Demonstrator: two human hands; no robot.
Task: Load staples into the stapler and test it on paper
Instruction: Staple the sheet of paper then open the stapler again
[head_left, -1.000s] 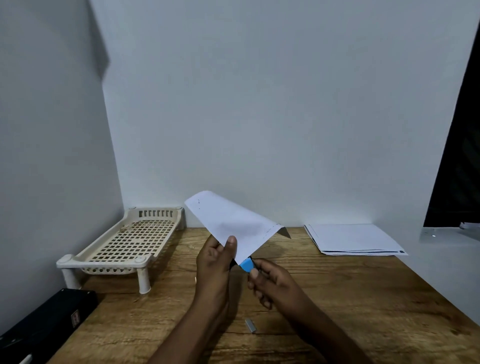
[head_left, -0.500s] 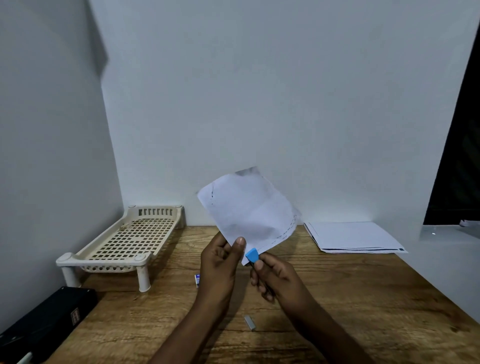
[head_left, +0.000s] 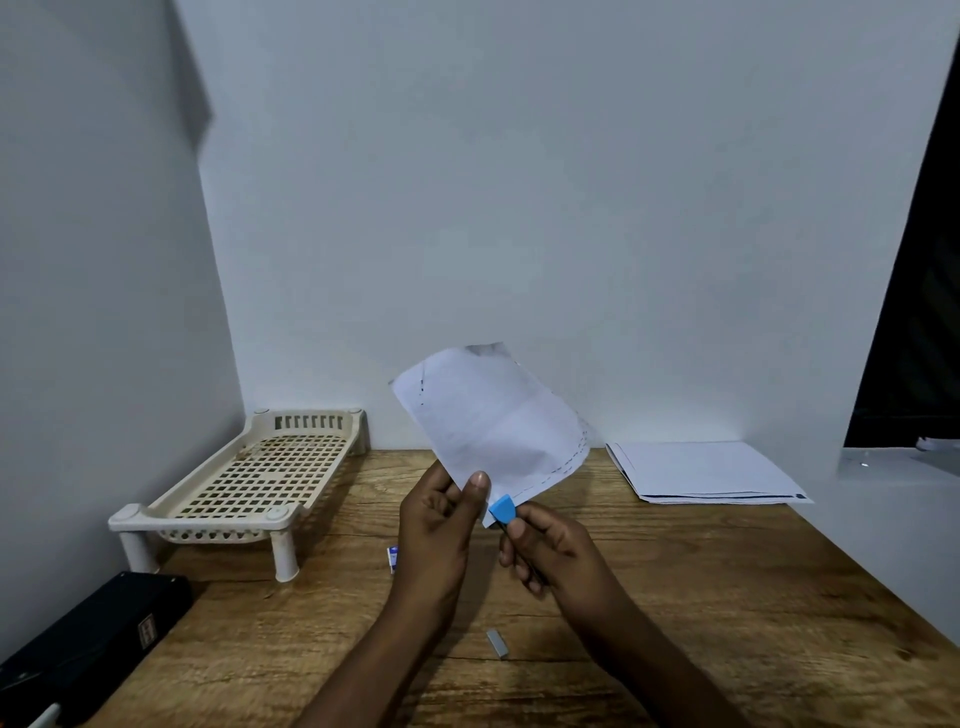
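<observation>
My left hand (head_left: 441, 525) pinches the lower edge of a white sheet of paper (head_left: 493, 421), held upright above the wooden table (head_left: 701, 597). My right hand (head_left: 550, 553) grips a small stapler with a blue tip (head_left: 504, 509); only that tip shows, set against the paper's bottom corner beside my left thumb. The rest of the stapler is hidden in my fingers. A short strip of staples (head_left: 497, 643) lies on the table below my hands. A small blue and white staple box (head_left: 393, 558) peeks out behind my left wrist.
A cream plastic perforated rack on legs (head_left: 249, 478) stands at the back left. A stack of white papers (head_left: 706, 473) lies at the back right. A black box (head_left: 88, 644) sits at the front left corner. Walls close off the left and back.
The paper has swung up from nearly flat to upright in front of me. Both hands have risen slightly, with the stapler tip staying at the paper's lower corner.
</observation>
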